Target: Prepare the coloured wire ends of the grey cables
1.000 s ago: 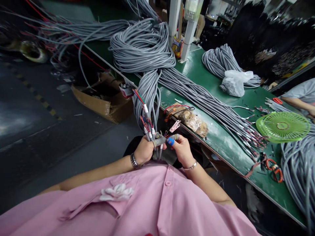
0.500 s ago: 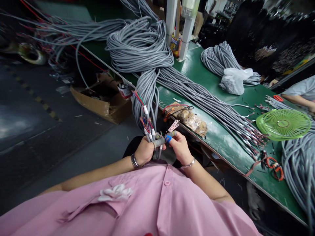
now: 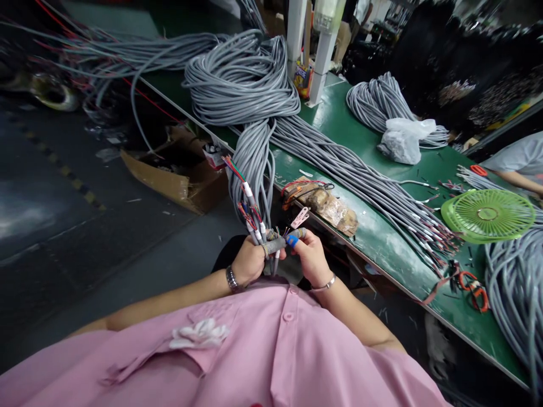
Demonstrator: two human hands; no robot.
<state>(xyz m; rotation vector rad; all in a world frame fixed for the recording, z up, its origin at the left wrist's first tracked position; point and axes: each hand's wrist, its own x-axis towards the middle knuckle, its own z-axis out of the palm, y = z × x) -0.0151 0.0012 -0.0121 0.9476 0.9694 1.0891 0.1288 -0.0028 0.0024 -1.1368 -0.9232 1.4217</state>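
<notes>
In front of my shirt, my left hand (image 3: 250, 261) is closed around several grey cables (image 3: 257, 233), whose white-sleeved ends and coloured wires stick up. Grey tape wraps its thumb. My right hand (image 3: 311, 257) is just beside it, its wrapped thumb and index finger pinched at the thin loose wires (image 3: 281, 233) between the hands. A bit of blue covers the right thumb tip. Which wire the pinch holds is too small to tell. Behind the hands, a bundle of grey cable (image 3: 251, 164) hangs over the bench edge.
On the green bench (image 3: 328, 161) lie a large cable coil (image 3: 241, 79), a taped brown block (image 3: 326, 204) with a pink clip (image 3: 300, 217) near it, orange-handled scissors (image 3: 474, 291) and a green fan (image 3: 487, 215). A cardboard box (image 3: 169, 178) stands on the floor. A co-worker's arm (image 3: 520, 180) shows at right.
My right hand has shifted slightly, its pinch moving a little away from the left hand's thumb. The cable ends in my left hand tilt slightly further left.
</notes>
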